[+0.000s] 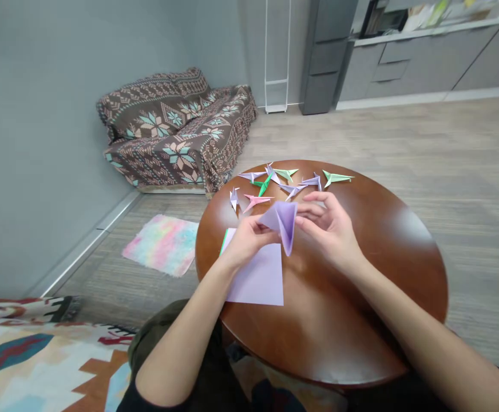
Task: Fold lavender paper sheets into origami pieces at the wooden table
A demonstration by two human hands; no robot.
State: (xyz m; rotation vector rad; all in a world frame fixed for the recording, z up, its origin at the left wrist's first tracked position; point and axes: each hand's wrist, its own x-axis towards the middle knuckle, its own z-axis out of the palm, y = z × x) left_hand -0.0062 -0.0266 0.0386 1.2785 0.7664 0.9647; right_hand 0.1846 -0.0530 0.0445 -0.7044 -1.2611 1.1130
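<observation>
My left hand (247,240) and my right hand (327,226) both pinch a folded lilac paper (282,223), which hangs between them in a loose cone shape. Under my left hand a flat lilac paper sheet (258,277) lies on the round wooden table (361,320), with a green edge (222,241) showing beneath it. Several folded paper pieces with pointed tips, such as a pink one (256,201) and a mint one (337,178), lie spread across the far side of the table, just beyond my fingers.
A sofa under a brown patterned throw (176,134) stands in the corner. A pastel cloth (161,245) lies on the floor left of the table. A patterned rug (30,360) lies at lower left, and grey cabinets (421,63) line the far wall.
</observation>
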